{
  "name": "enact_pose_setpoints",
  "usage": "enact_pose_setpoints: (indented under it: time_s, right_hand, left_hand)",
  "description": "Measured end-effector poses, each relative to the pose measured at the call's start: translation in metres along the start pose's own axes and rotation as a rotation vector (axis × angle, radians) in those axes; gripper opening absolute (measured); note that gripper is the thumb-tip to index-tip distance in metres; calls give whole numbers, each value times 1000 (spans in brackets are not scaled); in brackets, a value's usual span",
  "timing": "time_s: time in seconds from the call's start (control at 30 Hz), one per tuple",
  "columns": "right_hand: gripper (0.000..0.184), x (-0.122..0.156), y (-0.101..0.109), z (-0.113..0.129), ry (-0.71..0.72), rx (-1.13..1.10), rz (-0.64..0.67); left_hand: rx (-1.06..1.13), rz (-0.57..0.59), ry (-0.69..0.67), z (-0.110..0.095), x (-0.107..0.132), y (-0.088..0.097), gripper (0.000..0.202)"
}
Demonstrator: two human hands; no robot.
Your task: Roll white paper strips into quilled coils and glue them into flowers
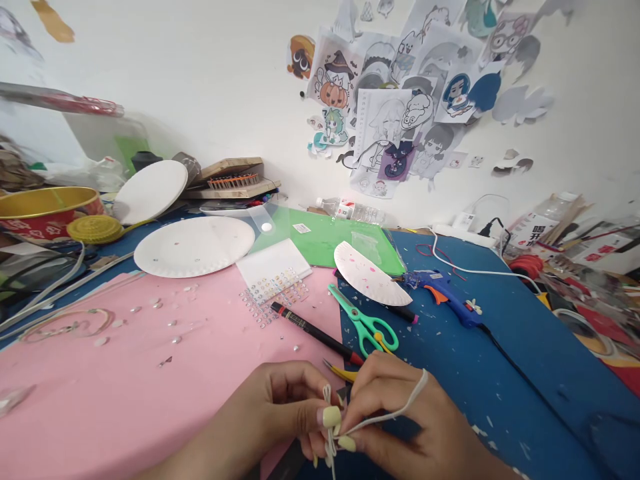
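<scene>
Between the fingers of both hands is a thin cream cord (403, 408), looped into a small folded bundle. My left hand (285, 413) pinches the bundle between thumb and fingers, with loop ends sticking up above the thumb. My right hand (400, 407) is closed on the cord close beside it, and one length arcs over its knuckles. Just beyond the fingers lie yellow-handled tweezers (345, 373), partly covered by my right hand. A black marker with a red end (315, 332) and green-handled scissors (367, 323) rest farther back.
Pink paper (200, 373) covers the left side, with loose pearls and a gem sticker sheet (273, 297). A white paper plate (195, 247), a cut half plate (370, 273) and a green folder (320, 233) lie behind. A blue glue gun (450, 297) with a trailing cable sits right.
</scene>
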State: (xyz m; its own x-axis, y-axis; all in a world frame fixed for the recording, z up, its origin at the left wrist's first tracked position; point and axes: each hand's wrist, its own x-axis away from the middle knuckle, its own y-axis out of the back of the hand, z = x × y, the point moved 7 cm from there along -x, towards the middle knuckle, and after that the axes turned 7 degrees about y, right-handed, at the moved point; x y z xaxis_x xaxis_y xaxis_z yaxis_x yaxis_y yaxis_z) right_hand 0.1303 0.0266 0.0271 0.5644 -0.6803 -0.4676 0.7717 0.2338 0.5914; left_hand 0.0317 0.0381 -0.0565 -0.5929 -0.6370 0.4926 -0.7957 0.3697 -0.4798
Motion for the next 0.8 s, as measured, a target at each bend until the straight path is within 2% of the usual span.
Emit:
enact_pose_setpoints:
  time_s: [0.3,0.6,0.8]
  right_hand:
    - [10,0,-2,2,58,14,-34]
    - [10,6,-3,-15,-187,-41,-62]
    - [23,6,-6,-14,-122,-69,-46]
  left_hand:
    - [-34,-17,-1,1,2,3,17]
    - [-66,-60,19,2,2,2,14]
    - [-67,-80,37,6,3,1,16]
